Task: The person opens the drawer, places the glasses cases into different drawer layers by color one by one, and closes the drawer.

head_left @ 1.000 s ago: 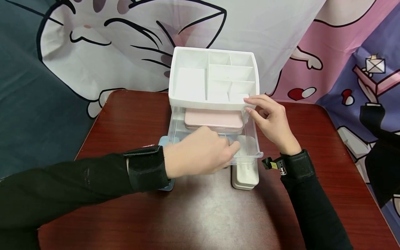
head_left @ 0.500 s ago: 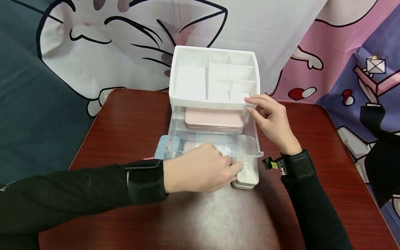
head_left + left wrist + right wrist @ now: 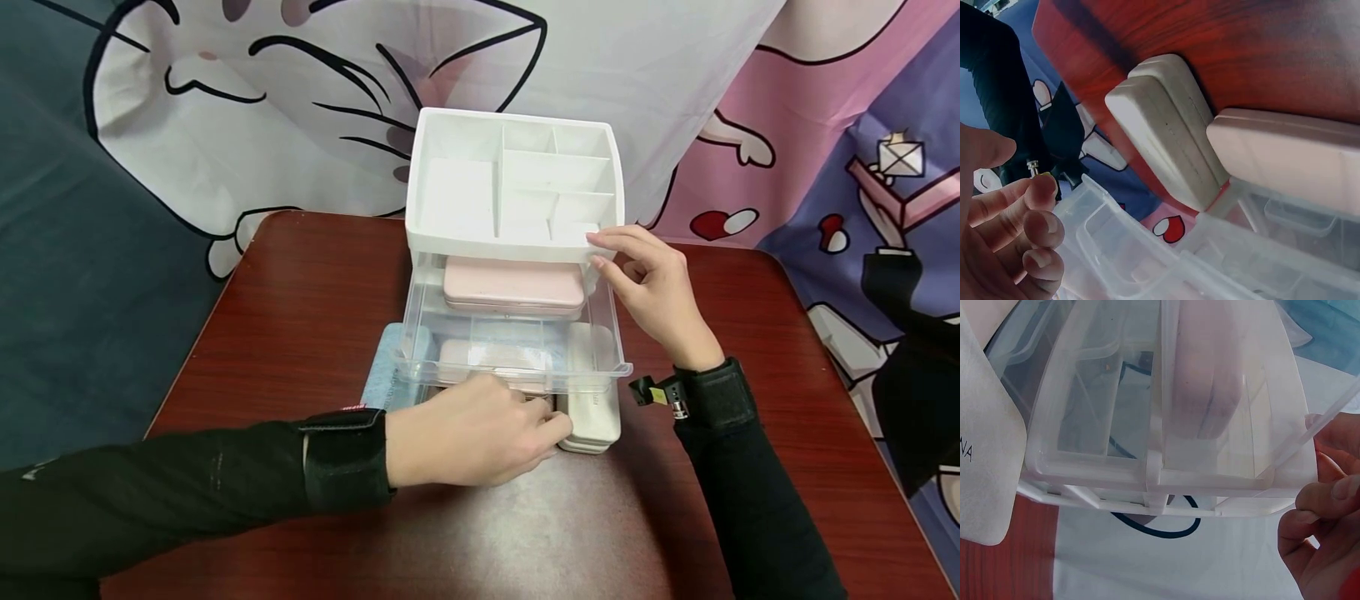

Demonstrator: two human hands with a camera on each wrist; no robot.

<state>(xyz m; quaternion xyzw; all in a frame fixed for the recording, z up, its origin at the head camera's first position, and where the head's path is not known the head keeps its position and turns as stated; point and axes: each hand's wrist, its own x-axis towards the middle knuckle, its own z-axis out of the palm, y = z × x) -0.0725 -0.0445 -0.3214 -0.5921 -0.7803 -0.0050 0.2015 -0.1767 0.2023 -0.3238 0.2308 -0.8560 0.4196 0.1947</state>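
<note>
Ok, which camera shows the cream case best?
The left wrist view: the cream case shows almost whole there, with no plastic over it. The head view shows its near end plainly and the rest through the clear drawer; the right wrist view catches only part of it, cut off at the left.

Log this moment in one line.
left hand: holding nothing | right hand: gripping white organizer by corner | clear drawer: open, pink case inside

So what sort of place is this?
Probably an indoor room with a tabletop workspace, though home or studio can't be told: a reddish wood-grain table, cartoon-print fabric hanging behind it, and a white compartment organizer with its clear drawer pulled out.
</note>
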